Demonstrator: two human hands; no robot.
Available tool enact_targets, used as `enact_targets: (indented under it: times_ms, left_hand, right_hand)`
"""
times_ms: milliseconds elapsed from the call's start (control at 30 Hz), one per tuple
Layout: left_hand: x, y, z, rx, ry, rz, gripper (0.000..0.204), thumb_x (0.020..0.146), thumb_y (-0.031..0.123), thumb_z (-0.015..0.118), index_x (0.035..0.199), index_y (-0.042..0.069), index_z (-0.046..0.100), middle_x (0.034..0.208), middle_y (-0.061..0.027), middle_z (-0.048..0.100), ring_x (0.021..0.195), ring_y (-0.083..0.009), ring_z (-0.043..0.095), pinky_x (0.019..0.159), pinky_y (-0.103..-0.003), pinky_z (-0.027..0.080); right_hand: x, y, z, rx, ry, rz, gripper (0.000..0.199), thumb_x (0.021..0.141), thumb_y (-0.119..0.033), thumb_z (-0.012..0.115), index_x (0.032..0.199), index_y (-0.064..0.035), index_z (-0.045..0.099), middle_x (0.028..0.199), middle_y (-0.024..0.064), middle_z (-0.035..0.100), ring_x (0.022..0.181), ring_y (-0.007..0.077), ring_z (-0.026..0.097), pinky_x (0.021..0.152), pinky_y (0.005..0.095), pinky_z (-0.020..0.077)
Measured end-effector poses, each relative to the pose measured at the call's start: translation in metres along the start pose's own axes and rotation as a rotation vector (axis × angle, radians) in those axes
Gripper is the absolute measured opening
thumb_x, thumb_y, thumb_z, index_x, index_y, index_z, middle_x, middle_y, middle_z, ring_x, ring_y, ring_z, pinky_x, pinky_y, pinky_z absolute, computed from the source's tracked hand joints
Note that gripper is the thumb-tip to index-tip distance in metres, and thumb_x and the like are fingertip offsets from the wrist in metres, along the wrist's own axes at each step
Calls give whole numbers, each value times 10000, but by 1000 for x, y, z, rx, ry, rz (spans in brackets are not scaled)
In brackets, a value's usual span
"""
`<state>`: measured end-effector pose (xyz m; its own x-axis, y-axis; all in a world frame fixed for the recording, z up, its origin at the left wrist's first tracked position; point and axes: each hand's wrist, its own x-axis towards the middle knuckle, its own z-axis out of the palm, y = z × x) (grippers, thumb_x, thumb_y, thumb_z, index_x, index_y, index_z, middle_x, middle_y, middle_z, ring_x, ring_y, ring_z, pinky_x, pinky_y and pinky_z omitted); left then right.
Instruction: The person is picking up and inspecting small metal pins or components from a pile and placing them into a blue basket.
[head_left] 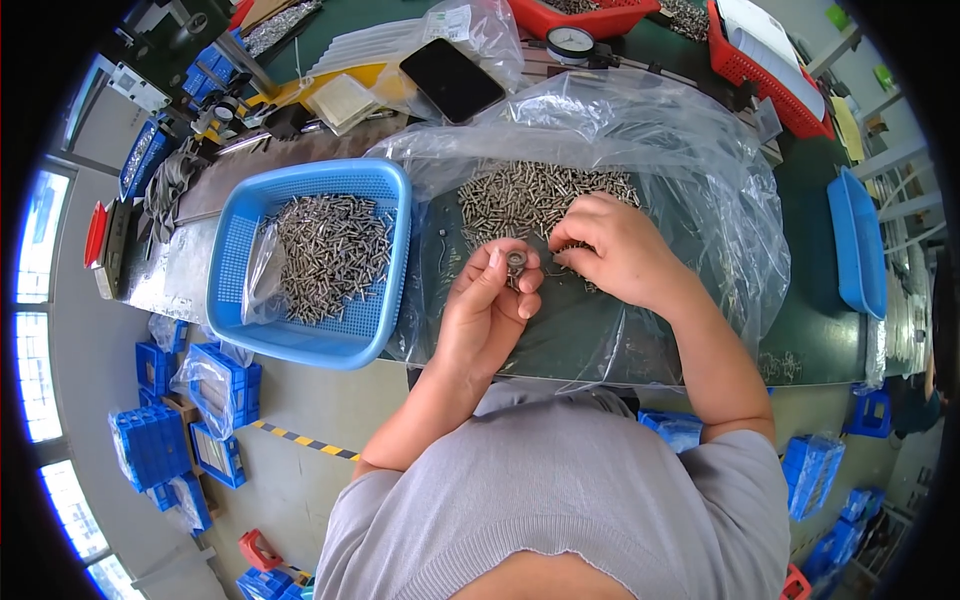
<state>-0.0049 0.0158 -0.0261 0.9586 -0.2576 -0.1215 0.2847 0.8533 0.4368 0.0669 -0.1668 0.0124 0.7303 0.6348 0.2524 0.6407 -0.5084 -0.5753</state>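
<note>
Between the thumb and fingers of my left hand (478, 305) is a small round metal ring (516, 259) with a hollow middle, held upright above the table. My right hand (625, 250) is beside it, its fingers bent and pinched at the near edge of a pile of small metal pins (520, 195). Whatever is in that pinch is hidden by the fingers. The pins lie loose on a clear plastic sheet (700, 210) over the green tabletop. Left of my hands, a blue plastic basket (390, 290) holds many similar pins and a clear bag.
A black phone (452, 80) lies on plastic beyond the basket. Farther back are a dial gauge (570, 42) and a red basket (765, 85) with papers. A blue tray (857, 245) sits at the right edge. Blue crates (150, 445) stand on the floor at left.
</note>
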Motion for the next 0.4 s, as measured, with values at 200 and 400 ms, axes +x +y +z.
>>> enact_targets:
  times_ms: [200, 400]
  left_hand:
    - [0, 0, -1, 6, -28, 0, 244, 961, 219, 484, 1107, 25, 510, 993, -97, 499, 775, -131, 438, 582, -220, 375]
    - [0, -1, -4, 6, -48, -15, 254, 959, 235, 493, 1115, 36, 510, 999, -100, 499, 789, -137, 449, 601, -221, 394]
  right_hand:
    - [4, -6, 12, -223, 45, -23, 126, 670, -90, 700, 764, -71, 617, 782, 65, 560, 816, 262, 550, 710, 376, 457]
    - [4, -5, 14, -70, 53, 92, 102, 702, -109, 672, 756, -74, 593, 810, 65, 579, 835, 262, 565, 714, 359, 464]
